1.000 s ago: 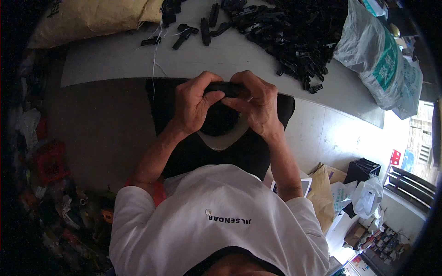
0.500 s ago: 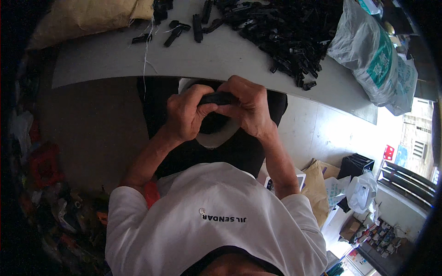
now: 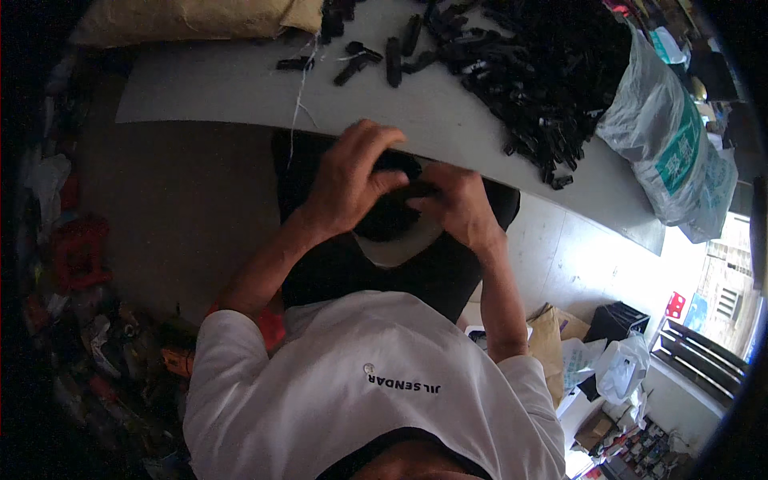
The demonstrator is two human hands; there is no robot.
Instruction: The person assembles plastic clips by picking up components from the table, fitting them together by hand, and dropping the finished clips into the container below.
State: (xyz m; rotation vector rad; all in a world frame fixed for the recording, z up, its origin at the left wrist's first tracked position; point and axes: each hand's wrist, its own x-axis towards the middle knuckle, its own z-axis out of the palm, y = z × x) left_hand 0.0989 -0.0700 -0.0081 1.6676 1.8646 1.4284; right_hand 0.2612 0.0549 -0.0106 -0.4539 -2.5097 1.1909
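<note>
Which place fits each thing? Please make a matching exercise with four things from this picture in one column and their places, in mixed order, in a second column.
Things:
1. small black part
2. heap of black parts
3. tan sack
4. pale plastic bag

Places:
A. far left end of the table
B. between the left hand and right hand
C. right end of the table
D. far right part of the table top, beside the bag

Pairs: 1-B, 2-D, 3-A, 4-C

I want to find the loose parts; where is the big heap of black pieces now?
In the head view, the heap of black pieces lies upper right on the grey table, beside the white sack.
</note>
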